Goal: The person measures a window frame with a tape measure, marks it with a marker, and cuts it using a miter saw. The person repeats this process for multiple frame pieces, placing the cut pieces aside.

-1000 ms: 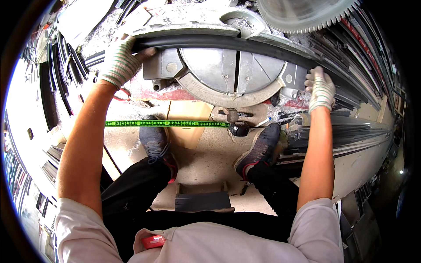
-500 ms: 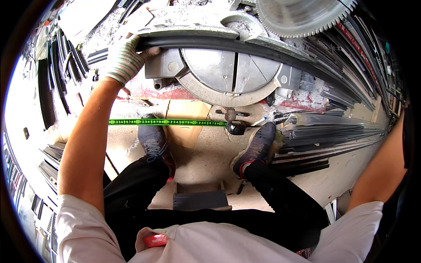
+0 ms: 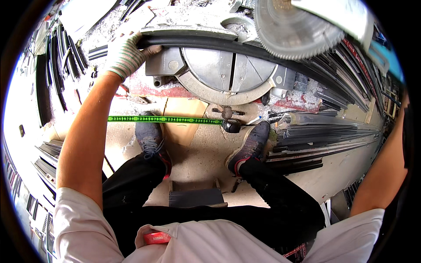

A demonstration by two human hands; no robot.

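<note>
My left hand [image 3: 126, 56], in a striped knit glove with bare fingertips, closes round the left end of a long dark profile strip [image 3: 197, 42]. The thumb lies along the near side, while the fingers are over the back. The strip lies along the fence of a mitre saw, across its round grey table [image 3: 208, 68], and runs off to the right. Above its right part hangs the toothed circular saw blade [image 3: 298, 37], apart from my left hand. At the right edge my right forearm [image 3: 379, 175] shows; the hand itself is out of the picture.
A green tape measure [image 3: 175, 119] stretches across below the saw, past my shoes [image 3: 149, 136]. Dark strips [image 3: 324, 131] are stacked at right, and more [image 3: 52, 65] lie at left. Cardboard [image 3: 182, 131] and a small dark stool [image 3: 197, 197] are on the floor.
The saw blade and its pale guard have come lower and further into view at the upper right. My left hand keeps its hold on the strip; the view has shifted slightly.
</note>
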